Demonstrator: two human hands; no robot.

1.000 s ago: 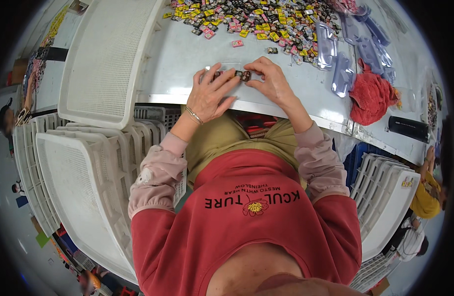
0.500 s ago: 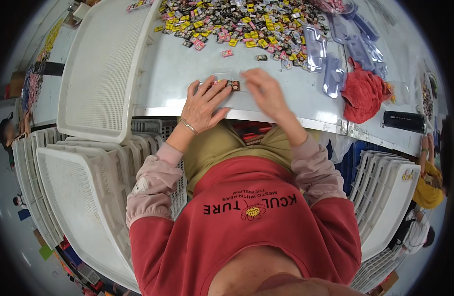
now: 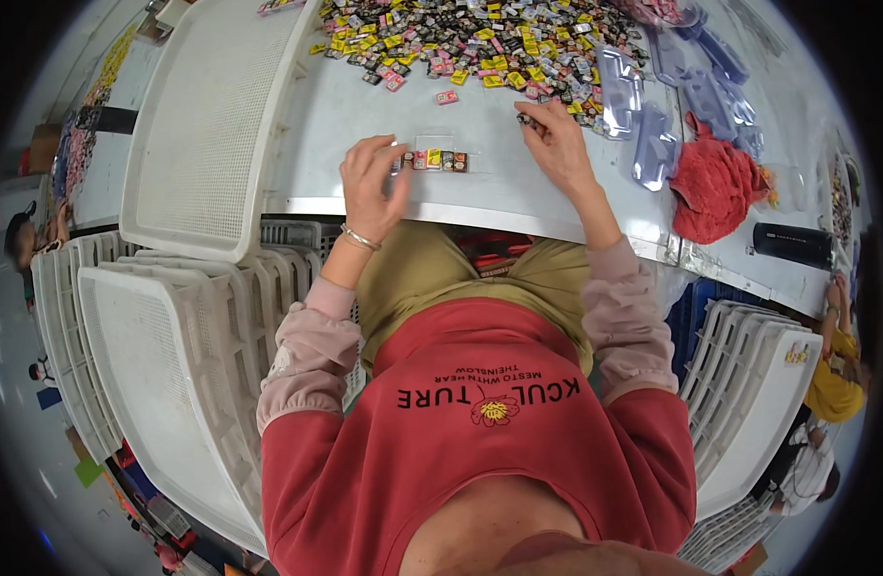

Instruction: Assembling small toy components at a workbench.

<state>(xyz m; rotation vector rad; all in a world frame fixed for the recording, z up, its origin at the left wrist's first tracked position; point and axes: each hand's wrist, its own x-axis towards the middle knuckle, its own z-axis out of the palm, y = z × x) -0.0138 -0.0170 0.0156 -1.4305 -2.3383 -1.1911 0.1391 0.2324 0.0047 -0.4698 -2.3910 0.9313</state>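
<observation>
Well, the right hand (image 3: pixel 560 149) pinches a small dark block (image 3: pixel 528 121), probably light, hard and best held by its edges, while the left hand (image 3: pixel 370 187) has fingers apart.

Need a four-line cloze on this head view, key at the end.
The right hand pinches a small dark block.. the other, bare of blocks, is the ____ hand.
The bracelet circles the ____ wrist.
The short row's middle block is ____.
The crumpled cloth is ____.

left; left; yellow; red
</observation>
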